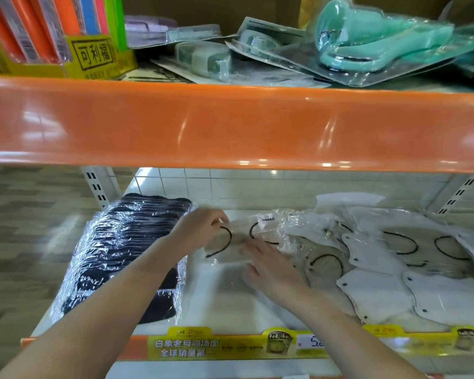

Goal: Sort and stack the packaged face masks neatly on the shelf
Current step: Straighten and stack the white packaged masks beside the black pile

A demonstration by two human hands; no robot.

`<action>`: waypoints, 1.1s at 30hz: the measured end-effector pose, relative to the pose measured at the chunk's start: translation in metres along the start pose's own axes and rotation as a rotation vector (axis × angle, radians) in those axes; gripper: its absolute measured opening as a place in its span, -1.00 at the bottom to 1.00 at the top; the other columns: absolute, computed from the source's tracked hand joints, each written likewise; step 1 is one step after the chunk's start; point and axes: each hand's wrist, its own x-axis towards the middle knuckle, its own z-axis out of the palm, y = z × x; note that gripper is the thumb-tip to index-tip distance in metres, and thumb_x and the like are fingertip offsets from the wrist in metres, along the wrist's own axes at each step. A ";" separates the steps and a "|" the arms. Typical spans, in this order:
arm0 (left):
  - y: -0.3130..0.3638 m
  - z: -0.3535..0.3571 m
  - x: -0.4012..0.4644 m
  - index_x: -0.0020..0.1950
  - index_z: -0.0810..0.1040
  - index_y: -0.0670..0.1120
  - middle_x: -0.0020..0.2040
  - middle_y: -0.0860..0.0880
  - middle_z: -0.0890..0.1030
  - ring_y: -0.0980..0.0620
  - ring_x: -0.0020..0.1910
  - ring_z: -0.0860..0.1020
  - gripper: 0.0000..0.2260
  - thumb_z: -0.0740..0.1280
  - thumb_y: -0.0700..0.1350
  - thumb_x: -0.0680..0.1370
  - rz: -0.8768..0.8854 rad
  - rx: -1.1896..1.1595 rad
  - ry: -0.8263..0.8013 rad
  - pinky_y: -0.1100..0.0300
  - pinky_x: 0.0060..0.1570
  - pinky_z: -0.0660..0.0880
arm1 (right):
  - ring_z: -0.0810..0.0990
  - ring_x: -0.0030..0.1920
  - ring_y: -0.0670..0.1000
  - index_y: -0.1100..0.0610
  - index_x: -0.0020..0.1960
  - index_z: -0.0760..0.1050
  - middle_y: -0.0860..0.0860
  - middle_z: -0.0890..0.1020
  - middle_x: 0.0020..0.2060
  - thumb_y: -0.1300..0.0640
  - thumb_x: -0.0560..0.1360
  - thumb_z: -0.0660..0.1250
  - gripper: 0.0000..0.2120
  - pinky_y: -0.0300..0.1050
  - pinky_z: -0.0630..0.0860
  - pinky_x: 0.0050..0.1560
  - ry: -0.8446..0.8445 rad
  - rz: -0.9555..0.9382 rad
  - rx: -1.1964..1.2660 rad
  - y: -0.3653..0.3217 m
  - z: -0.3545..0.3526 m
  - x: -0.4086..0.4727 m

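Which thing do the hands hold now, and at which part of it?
The left hand pinches the upper left edge of a clear-wrapped beige mask packet with its fingers. The right hand rests flat on the packet's right side.

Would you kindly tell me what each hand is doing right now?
Left hand: pinches the clear-wrapped beige face mask with black ear loops.
Right hand: open, fingers flat on that mask packet.
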 end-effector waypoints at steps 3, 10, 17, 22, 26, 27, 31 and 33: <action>0.003 0.003 0.009 0.21 0.56 -0.01 0.16 -0.01 0.60 0.00 0.09 0.53 -0.75 0.16 -0.18 0.62 0.007 0.132 0.082 0.05 0.12 0.45 | 0.17 0.46 0.04 0.10 0.47 0.23 -0.02 0.21 0.48 0.04 0.64 0.05 -0.58 -0.13 0.14 0.38 -0.070 0.026 -0.009 -0.004 0.015 0.010; 0.016 0.045 -0.008 0.21 0.51 -0.07 0.17 -0.05 0.54 -0.10 0.17 0.50 -0.75 0.14 -0.16 0.59 -0.084 0.214 0.075 0.05 0.07 0.46 | 0.28 0.37 0.14 0.19 0.37 0.32 0.09 0.32 0.37 0.12 0.59 0.11 -0.62 -0.01 0.26 0.33 -0.086 0.036 -0.061 -0.005 0.028 0.035; 0.013 0.071 -0.018 0.26 0.45 -0.11 0.29 -0.03 0.43 -0.03 0.34 0.36 -0.73 0.12 -0.06 0.62 -0.156 0.294 -0.028 0.17 0.26 0.27 | 0.38 0.28 0.15 0.19 0.23 0.40 0.11 0.41 0.26 0.16 0.57 0.12 -0.73 0.01 0.34 0.25 -0.061 0.050 -0.044 0.002 0.028 0.057; 0.011 0.079 -0.010 0.39 0.34 -0.15 0.40 -0.10 0.35 -0.05 0.40 0.29 -0.59 0.04 0.05 0.64 -0.236 0.385 -0.053 0.11 0.31 0.23 | 0.27 0.39 0.10 0.20 0.40 0.27 0.09 0.30 0.41 0.07 0.61 0.11 -0.59 -0.05 0.21 0.34 0.009 0.116 -0.115 0.011 0.027 0.056; 0.013 0.083 -0.008 0.43 0.27 -0.14 0.44 -0.13 0.29 -0.11 0.42 0.24 -0.55 0.04 0.09 0.63 -0.275 0.442 -0.064 0.02 0.28 0.23 | 0.23 0.42 0.11 0.22 0.41 0.26 0.11 0.25 0.45 0.07 0.62 0.10 -0.59 -0.03 0.16 0.38 -0.065 0.109 -0.058 0.016 0.021 0.064; 0.014 0.081 -0.007 0.42 0.27 -0.13 0.42 -0.11 0.30 -0.10 0.41 0.25 -0.56 0.04 0.08 0.63 -0.280 0.436 -0.061 0.02 0.27 0.24 | 0.24 0.42 0.12 0.22 0.39 0.29 0.11 0.27 0.44 0.08 0.62 0.10 -0.61 -0.03 0.18 0.37 -0.088 0.115 -0.031 0.017 0.017 0.066; 0.017 0.072 -0.006 0.37 0.32 -0.12 0.37 -0.08 0.36 -0.10 0.37 0.29 -0.67 0.06 -0.05 0.63 -0.289 0.418 -0.051 0.02 0.24 0.26 | 0.32 0.35 0.08 0.18 0.35 0.36 0.07 0.39 0.34 0.10 0.62 0.12 -0.66 -0.08 0.27 0.29 -0.109 0.120 0.122 0.022 0.006 0.063; 0.018 0.071 -0.008 0.32 0.34 -0.10 0.33 -0.08 0.40 -0.10 0.34 0.33 -0.71 0.08 -0.12 0.62 -0.271 0.413 -0.019 0.03 0.23 0.28 | 0.36 0.32 0.04 0.16 0.34 0.39 0.04 0.43 0.31 0.11 0.61 0.14 -0.67 -0.10 0.30 0.23 -0.063 0.138 0.165 0.025 -0.002 0.053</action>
